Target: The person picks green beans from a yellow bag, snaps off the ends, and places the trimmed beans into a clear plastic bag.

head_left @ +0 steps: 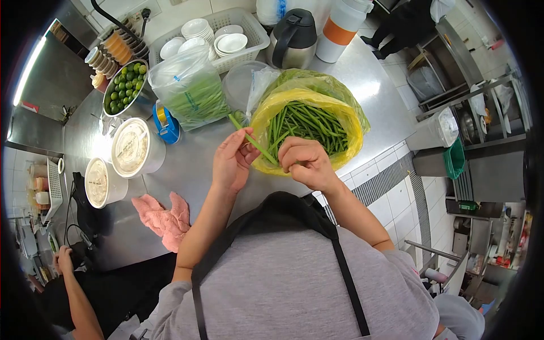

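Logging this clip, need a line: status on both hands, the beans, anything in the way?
Left hand pinching one green bean; right hand at its lower end, grip unclear. More green beans in open yellow plastic bag. Nothing seen blocking the hands.

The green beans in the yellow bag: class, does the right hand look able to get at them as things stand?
Probably yes: the yellow bag is open close to the right hand, and no cover shows over the green beans.
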